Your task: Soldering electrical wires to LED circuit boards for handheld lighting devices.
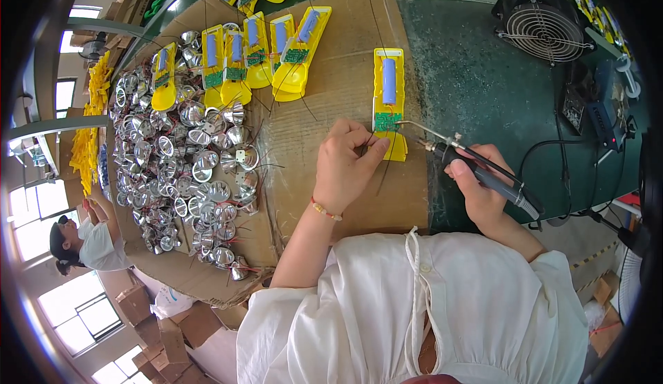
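Observation:
A yellow plastic housing (396, 150) lies upright before me on the cardboard, with a blue cylindrical battery (389, 81) in its upper half and a green circuit board (387, 122) below that. My left hand (349, 159) is closed at the board's left side, thumb and forefinger pinching what looks like a thin dark wire; the fingers partly hide it. In my right hand (481, 180) is a soldering iron (483, 175) with a thin metal feed tube (426, 130) along it. The tips of iron and tube point at the board's right edge.
Many shiny reflector cups (200, 170) are heaped in a cardboard tray at left. Several similar yellow housings (297, 59) with loose wires lie at its far end. A black fan (542, 25) and a blue soldering station (606, 118) stand at right. Another person (97, 242) works at far left.

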`<state>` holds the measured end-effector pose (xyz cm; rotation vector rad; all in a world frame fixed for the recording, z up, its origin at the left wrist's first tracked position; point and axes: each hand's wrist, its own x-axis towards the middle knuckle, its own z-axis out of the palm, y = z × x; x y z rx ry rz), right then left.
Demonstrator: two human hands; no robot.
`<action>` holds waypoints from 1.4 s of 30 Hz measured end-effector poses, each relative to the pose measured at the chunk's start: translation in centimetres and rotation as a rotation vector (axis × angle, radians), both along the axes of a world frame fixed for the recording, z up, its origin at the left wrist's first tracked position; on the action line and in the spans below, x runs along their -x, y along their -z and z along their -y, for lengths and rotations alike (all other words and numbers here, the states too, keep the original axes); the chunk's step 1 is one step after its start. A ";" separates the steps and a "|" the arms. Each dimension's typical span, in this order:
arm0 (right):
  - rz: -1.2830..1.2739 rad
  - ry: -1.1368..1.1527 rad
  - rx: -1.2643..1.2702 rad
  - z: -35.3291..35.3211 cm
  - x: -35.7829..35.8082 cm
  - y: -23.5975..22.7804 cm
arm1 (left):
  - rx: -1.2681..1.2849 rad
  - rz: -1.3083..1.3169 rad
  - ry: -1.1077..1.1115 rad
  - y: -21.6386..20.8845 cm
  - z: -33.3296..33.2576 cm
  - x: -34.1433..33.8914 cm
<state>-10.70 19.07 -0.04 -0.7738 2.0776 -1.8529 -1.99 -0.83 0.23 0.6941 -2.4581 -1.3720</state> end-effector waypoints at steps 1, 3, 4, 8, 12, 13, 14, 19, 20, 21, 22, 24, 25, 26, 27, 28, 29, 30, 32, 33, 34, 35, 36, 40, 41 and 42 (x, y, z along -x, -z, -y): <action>0.037 0.069 0.076 0.0 -0.1 0.2 | 0.008 -0.002 0.007 0.0 0.0 0.0; 0.008 0.061 0.079 -0.2 0.0 -0.2 | -0.026 0.010 -0.015 -0.1 -0.1 0.0; -0.017 0.059 0.075 -0.4 0.2 0.0 | -0.060 0.020 -0.034 -0.1 -0.2 -0.1; 0.042 0.051 0.059 -0.5 0.2 0.2 | -0.001 0.037 -0.013 -0.2 0.0 0.0; 0.059 0.051 0.074 -0.5 0.1 0.4 | -0.020 0.023 -0.023 -0.1 -0.1 0.0; 0.063 0.051 0.072 -0.4 0.1 0.4 | -0.030 0.016 -0.028 -0.1 -0.2 -0.1; 0.066 0.052 0.071 -0.5 0.2 0.4 | -0.030 0.015 -0.028 -0.1 -0.3 -0.1; 0.076 -0.005 0.037 -0.9 0.5 0.3 | -0.342 -0.035 -0.225 -0.2 -0.4 -1.9; 0.080 -0.008 0.041 -0.9 0.5 0.4 | -0.285 -0.072 -0.201 0.2 -0.2 -1.9; 0.080 -0.009 0.040 -0.8 0.4 0.3 | -0.286 -0.072 -0.202 0.2 -0.2 -1.8; 0.061 -0.019 0.024 -0.7 0.4 0.2 | -0.239 -0.077 -0.181 0.0 -0.3 -1.6; 0.039 -0.032 0.010 -0.4 0.5 0.0 | -0.189 -0.087 -0.163 -0.2 -0.5 -1.0; 0.001 -0.041 -0.014 -0.3 0.6 0.1 | -0.145 -0.088 -0.154 -0.2 -0.7 -0.6; -0.036 -0.048 -0.038 -0.2 0.7 0.2 | -0.100 -0.087 -0.143 -0.2 -0.8 -0.3; -0.037 -0.048 -0.037 0.1 0.7 0.3 | -0.099 -0.088 -0.143 -0.2 -0.8 -0.1; -0.014 -0.008 0.020 0.5 0.6 0.5 | -0.077 -0.072 -0.140 -0.1 -0.9 0.0; 0.011 0.032 0.074 0.7 0.6 0.6 | -0.058 -0.055 -0.136 -0.1 -0.9 0.1; 0.011 0.034 0.074 0.9 0.6 0.5 | -0.058 -0.054 -0.135 -0.1 -0.9 0.1; 0.004 0.014 0.071 1.2 0.6 0.5 | -0.048 -0.046 -0.139 -0.2 -0.9 0.2; 0.005 0.015 0.071 1.3 0.6 0.5 | -0.048 -0.046 -0.138 -0.2 -0.8 0.2; 0.045 0.009 0.088 1.3 0.5 0.6 | -0.038 -0.050 -0.134 0.0 -0.8 0.2; 0.085 0.000 0.105 1.4 0.5 0.7 | -0.027 -0.055 -0.133 0.1 -0.8 0.1; 0.085 -0.002 0.106 1.4 0.6 0.7 | -0.026 -0.054 -0.135 0.2 -0.8 0.1; 0.066 -0.002 0.072 1.0 0.4 0.6 | -0.044 -0.078 -0.135 0.3 -0.8 0.1; 0.049 0.002 0.053 0.9 0.4 0.6 | -0.019 -0.079 -0.127 0.3 -0.8 0.1; 0.049 0.002 0.053 0.8 0.4 0.6 | -0.019 -0.079 -0.127 0.3 -0.8 0.1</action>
